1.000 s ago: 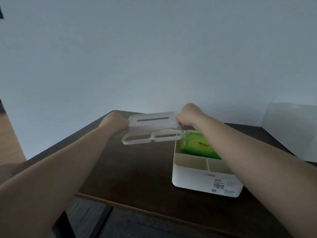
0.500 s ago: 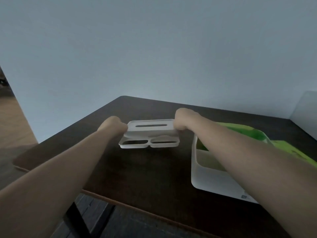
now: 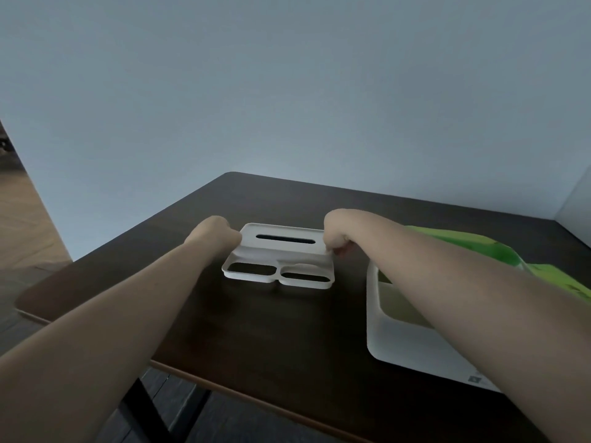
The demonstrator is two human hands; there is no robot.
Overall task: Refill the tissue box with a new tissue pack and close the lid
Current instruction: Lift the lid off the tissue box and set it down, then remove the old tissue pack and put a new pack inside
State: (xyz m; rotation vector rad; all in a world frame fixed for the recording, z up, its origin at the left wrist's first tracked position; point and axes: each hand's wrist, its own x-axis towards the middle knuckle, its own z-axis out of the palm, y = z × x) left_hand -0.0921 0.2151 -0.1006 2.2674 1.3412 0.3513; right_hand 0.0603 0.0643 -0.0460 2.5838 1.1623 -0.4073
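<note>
The white lid (image 3: 281, 254), with a long slot and two oval openings, lies low over the dark table (image 3: 256, 330), left of the box. My left hand (image 3: 214, 236) grips its left end and my right hand (image 3: 337, 233) grips its right end. I cannot tell whether the lid touches the table. The white tissue box (image 3: 393, 330) stands lidless at the right, partly hidden by my right forearm. A green tissue pack (image 3: 473, 247) sits in its far part.
A pale wall rises behind the table. A white upright panel (image 3: 575, 215) stands at the far right. The table's front edge runs close below my arms, with a dark leg and wooden floor to the left.
Both hands have carried the lid away from above the box, leftward and down toward the table. The view has shifted left, so the box now sits at the right edge.
</note>
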